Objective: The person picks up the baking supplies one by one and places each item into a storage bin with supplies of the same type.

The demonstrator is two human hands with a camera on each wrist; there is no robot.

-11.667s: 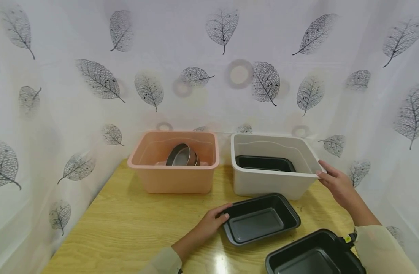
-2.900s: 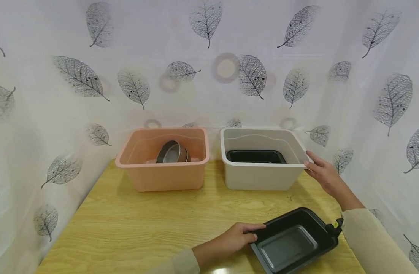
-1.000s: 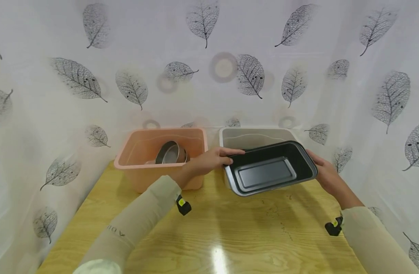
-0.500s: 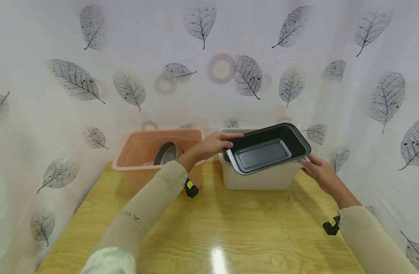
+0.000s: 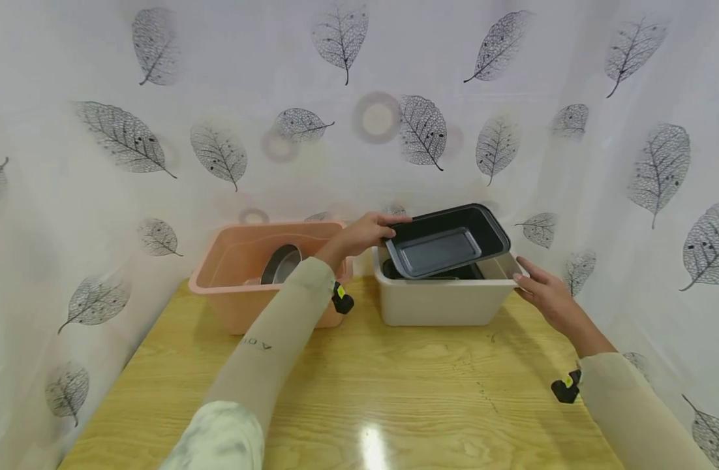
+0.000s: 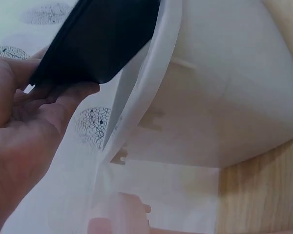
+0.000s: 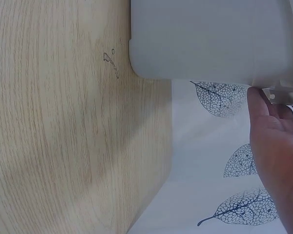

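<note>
My left hand [image 5: 362, 235] pinches the left end of a black loaf pan [image 5: 438, 251], thumb inside the rim. The pan is tilted over the mouth of a white plastic bin [image 5: 442, 303]. Below it, inside the bin, part of another black pan [image 5: 470, 271] shows. In the left wrist view, my fingers lie under the end of the loaf pan [image 6: 102, 44], close to the bin's rim. My right hand [image 5: 544, 294] grips the bin's right rim; the right wrist view has the thumb against the bin [image 7: 210, 39] just under the rim.
Left of the white bin stands a pink plastic bin [image 5: 236, 261] with a round metal cake tin [image 5: 284, 262] in it; my left forearm crosses its front right corner. Both bins stand on a wood-grain table [image 5: 395, 378], before a leaf-print curtain [image 5: 265, 59].
Two pans lay on the table earlier; they have left it one after the other. My left hand has lifted this pan up and back over the white bin. My right hand stays at the rim.
</note>
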